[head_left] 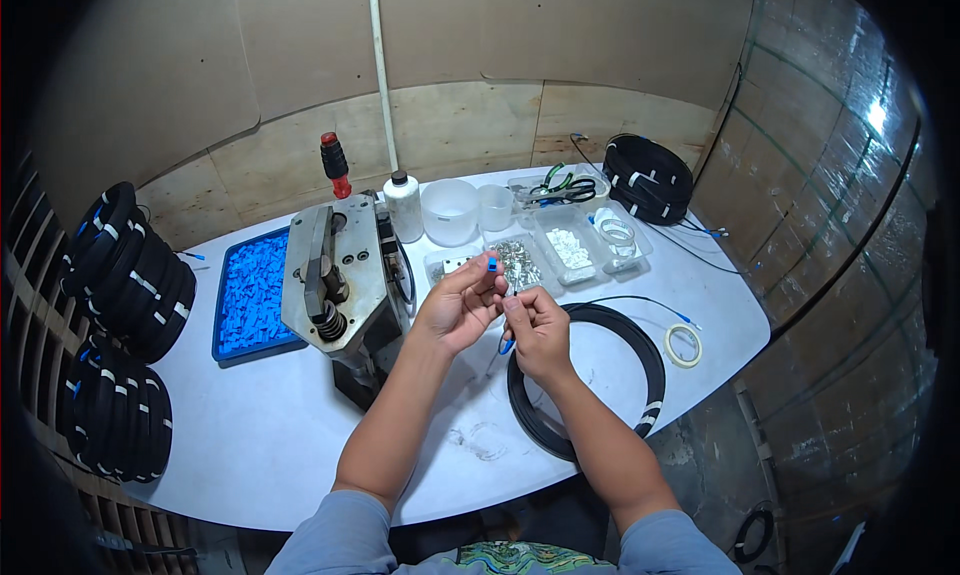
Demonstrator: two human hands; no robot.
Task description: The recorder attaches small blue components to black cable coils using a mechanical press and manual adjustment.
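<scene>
Above the table's middle my two hands are close together. Between thumb and fingers, my left hand [462, 305] pinches a small blue plastic connector piece [492, 264]. My right hand [538, 333] is closed on a thin black cable, whose end points up toward the left hand; most of it is hidden by the fingers. A blue bit [507, 346] hangs just under the right hand's fingers. Beneath the right forearm lies a coil of black cable [655, 375] tied with white tape. Whether the cable touches the blue piece I cannot tell.
Left of my hands stands a metal press [340, 260], beside a blue tray [262, 355] of small blue parts. Clear boxes [568, 245] of small parts, a white bottle [403, 205] and pliers [550, 180] are behind. Cable coils [648, 175] and a tape roll [683, 345] lie right.
</scene>
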